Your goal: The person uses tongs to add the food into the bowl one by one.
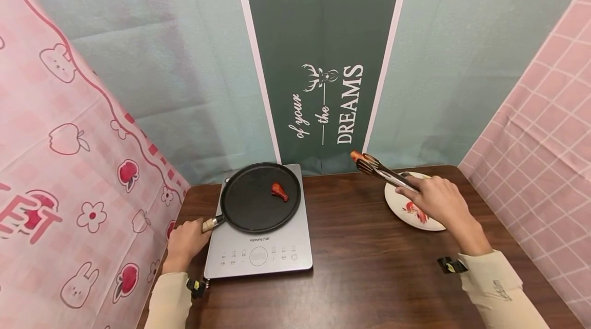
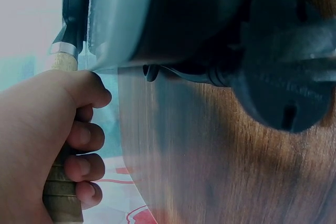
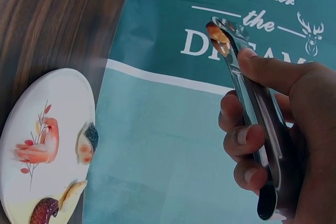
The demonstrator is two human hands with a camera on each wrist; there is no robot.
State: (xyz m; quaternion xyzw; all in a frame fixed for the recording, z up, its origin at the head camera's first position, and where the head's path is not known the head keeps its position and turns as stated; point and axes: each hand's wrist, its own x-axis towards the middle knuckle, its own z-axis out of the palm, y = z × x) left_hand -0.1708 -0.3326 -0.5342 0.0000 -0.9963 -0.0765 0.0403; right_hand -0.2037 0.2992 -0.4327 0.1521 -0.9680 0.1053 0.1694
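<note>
My left hand (image 1: 188, 240) grips the wooden handle (image 2: 64, 198) of a round black frying pan (image 1: 247, 203), fingers curled round it in the left wrist view. A small reddish-brown drumstick (image 1: 279, 192) lies in the right part of the pan. In my right hand (image 1: 440, 199) are metal tongs (image 3: 257, 114), raised above the back of the table. Their tips pinch an orange-brown food piece (image 3: 217, 34), partly hidden by the tong heads. Below and beside this hand is a white plate (image 1: 398, 206) with a printed red-orange design, partly covered by the hand in the head view.
The pan sits on a silver induction cooker (image 1: 281, 239) at the table's left. Shell-like pieces (image 3: 85, 144) and a dark red item (image 3: 44, 211) lie on the plate. Brown wooden table (image 1: 351, 247) stretches between cooker and plate. Printed cloths (image 1: 323, 154) hang behind and at both sides.
</note>
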